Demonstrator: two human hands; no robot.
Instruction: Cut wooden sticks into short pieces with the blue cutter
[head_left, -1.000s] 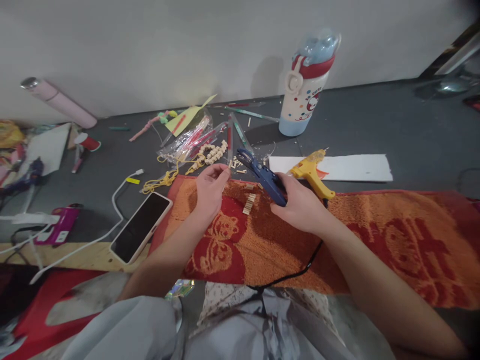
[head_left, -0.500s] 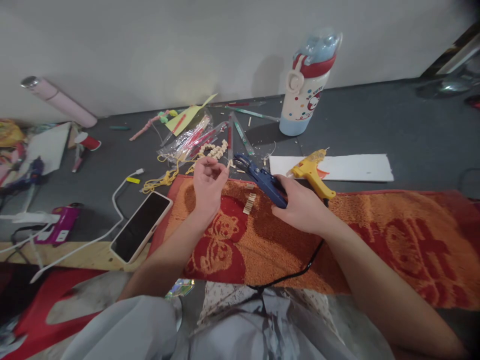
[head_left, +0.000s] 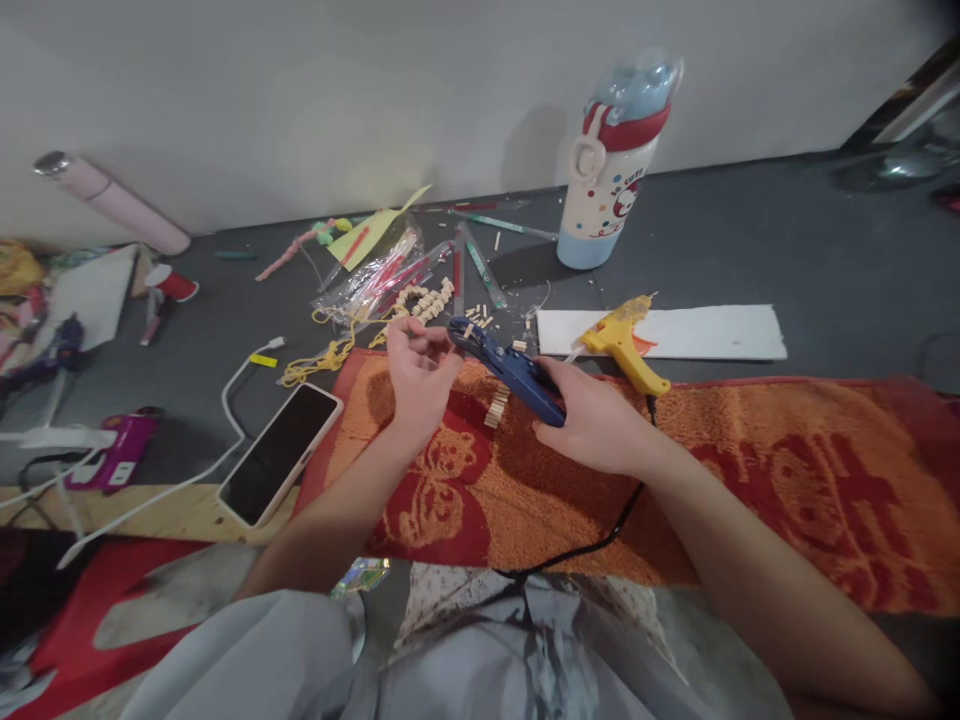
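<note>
My right hand [head_left: 589, 415] is wrapped round the handles of a dark blue hand cutter [head_left: 514, 370], whose head points up and left. At that head my left hand [head_left: 420, 370] has thumb and forefinger pinched together, on what looks like a small pale wooden stick [head_left: 469, 331] lying at the jaws. The fingertips nearly touch the jaws, and part of the stick is hidden. Beneath the cutter, a row of short wooden sticks [head_left: 496, 408] lies on the orange and red towel [head_left: 442, 475]. More small cut pieces [head_left: 480, 317] are scattered just behind the tool.
A yellow glue gun [head_left: 626, 345] rests on a white board [head_left: 712, 333] at right. Behind stand a cartoon bottle [head_left: 611, 190] and a plastic-wrapped bundle [head_left: 382, 265]. A phone [head_left: 281, 455], yellow string [head_left: 322, 360] and white cable [head_left: 232, 400] lie at left.
The cutter has moved slightly left, bringing its jaws up to the left fingertips and over the small stick. The left hand has stayed nearly in place.
</note>
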